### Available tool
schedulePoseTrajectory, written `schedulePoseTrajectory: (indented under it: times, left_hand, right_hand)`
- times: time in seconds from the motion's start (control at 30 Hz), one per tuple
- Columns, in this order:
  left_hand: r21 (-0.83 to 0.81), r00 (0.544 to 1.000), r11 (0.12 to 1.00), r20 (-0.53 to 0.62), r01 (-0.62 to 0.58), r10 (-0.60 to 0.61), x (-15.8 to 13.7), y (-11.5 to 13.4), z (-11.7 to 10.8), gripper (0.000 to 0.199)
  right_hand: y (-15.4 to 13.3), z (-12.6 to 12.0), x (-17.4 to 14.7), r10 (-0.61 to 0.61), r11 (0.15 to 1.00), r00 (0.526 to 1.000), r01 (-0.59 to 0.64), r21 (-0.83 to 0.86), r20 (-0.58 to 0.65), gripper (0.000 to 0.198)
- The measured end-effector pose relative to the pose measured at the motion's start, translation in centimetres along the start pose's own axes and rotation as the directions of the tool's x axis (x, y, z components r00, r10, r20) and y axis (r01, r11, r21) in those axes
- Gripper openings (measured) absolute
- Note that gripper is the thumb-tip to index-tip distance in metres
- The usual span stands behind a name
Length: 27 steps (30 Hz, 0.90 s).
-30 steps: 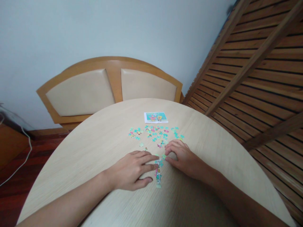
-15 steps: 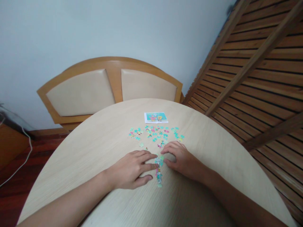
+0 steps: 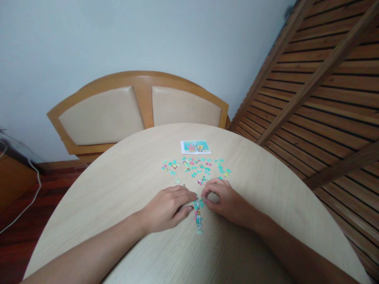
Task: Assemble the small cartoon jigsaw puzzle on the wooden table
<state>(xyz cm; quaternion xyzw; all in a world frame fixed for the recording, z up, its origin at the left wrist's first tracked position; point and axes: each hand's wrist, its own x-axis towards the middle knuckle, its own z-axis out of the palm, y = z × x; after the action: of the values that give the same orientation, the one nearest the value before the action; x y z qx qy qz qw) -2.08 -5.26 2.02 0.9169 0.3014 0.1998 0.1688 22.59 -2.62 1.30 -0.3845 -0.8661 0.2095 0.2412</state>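
A narrow strip of joined puzzle pieces (image 3: 199,221) lies upright on the table in front of me, with green, pink and white printing. On its left, my left hand (image 3: 170,207) rests with fingers stretched forward, their tips at the strip's upper end and the thumb apart beside its left edge. From the right, my right hand (image 3: 223,200) has thumb and index finger pinched at the top corner of the strip, on a small green puzzle piece mostly covered by the fingertips. Beyond the hands lie several loose puzzle pieces (image 3: 194,174) in teal, pink and yellow.
A picture card (image 3: 196,147) with two cartoon figures lies behind the loose pieces. The round wooden table (image 3: 97,189) reaches toward a padded chair back (image 3: 145,102) by the wall. Wooden slats (image 3: 325,98) slope along the right, and a white cable (image 3: 38,185) hangs at left.
My left fingers have drawn back off the strip's middle to its upper end, and the thumb has moved up. My right thumb and index finger have closed together on the green piece.
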Motion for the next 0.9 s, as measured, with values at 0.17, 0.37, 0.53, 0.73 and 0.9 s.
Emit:
schedulePoseTrajectory:
  times: [0.17,0.37,0.53,0.73,0.9]
  left_hand:
    - [-0.150,0.969,0.974,-0.155,0.168,-0.191,0.4,0.1,1.0,0.026]
    - [-0.242,0.934,0.942,-0.213,0.233,-0.286,1.0,-0.3,1.7,0.021]
    - [-0.209,0.882,0.911,-0.245,0.356,-0.402,1.1,-0.9,1.6,0.016]
    - [-0.278,0.856,0.882,-0.256,0.380,-0.449,1.1,-1.3,1.8,0.013]
    - [-0.374,0.834,0.834,-0.223,0.404,-0.504,1.1,-1.5,2.2,0.012]
  right_hand:
    - [-0.1,0.8,0.2,-0.058,0.995,0.996,0.063,0.082,-0.061,0.012]
    - [-0.8,1.9,0.7,0.039,0.991,0.989,-0.020,0.129,-0.145,0.008]
    - [-0.8,1.4,0.6,-0.018,0.998,0.992,0.026,0.059,-0.123,0.016]
    - [-0.7,1.2,0.1,-0.072,0.997,0.997,0.071,-0.027,-0.023,0.039]
    - [-0.8,1.4,0.1,-0.057,0.998,0.998,0.057,-0.013,-0.020,0.039]
